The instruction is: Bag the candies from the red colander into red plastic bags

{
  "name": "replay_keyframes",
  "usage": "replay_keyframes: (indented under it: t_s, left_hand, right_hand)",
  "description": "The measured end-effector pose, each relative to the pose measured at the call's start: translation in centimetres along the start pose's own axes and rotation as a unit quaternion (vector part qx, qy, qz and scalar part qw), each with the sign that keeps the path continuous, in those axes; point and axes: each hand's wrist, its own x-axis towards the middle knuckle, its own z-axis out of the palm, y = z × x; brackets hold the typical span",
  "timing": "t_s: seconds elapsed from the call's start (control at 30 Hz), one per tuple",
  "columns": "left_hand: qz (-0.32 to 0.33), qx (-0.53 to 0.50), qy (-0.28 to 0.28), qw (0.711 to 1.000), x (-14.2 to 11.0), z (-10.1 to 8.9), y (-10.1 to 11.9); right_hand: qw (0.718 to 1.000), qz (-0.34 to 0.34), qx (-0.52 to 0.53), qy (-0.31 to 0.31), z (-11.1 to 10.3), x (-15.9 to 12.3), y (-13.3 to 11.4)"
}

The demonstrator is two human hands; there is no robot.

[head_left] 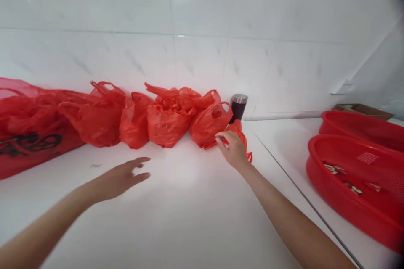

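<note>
Several red plastic bags stand in a row along the wall on a white table (189, 218). My left hand (121, 178) hovers over the tabletop, thumb and fingers apart, holding nothing. Closest ahead of it is a slim red bag (135, 122). At the right end of the row, my right hand (232, 148) is beside a tied-handle red bag (210, 124), its fingers curved and the thumb a little apart from them. Nothing shows in its grip; whether its fingertips touch the bag I cannot tell. A smaller red bag (243, 136) is partly hidden behind this hand.
A dark cup with a silver lid (238, 107) stands behind the right-hand bags. Red plastic baskets (328, 141) lie on the right, the nearer with small pieces inside. Behind them is a brown cardboard box (366, 110). A large red bag with black writing (38, 151) is at left.
</note>
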Motion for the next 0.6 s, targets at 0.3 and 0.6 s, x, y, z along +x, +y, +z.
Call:
replay_keyframes:
  t_s: [0.3,0.6]
  left_hand:
    - [0.208,-0.123,0.069,0.968,5.4,20.3,10.0]
    - [0.267,-0.099,0.09,0.954,1.2,22.6,11.3]
  right_hand:
    - [0.986,0.148,-0.068,-0.016,-1.2,-2.9,9.3]
    - [0.999,0.039,0.014,-0.033,-3.7,-3.2,3.0]
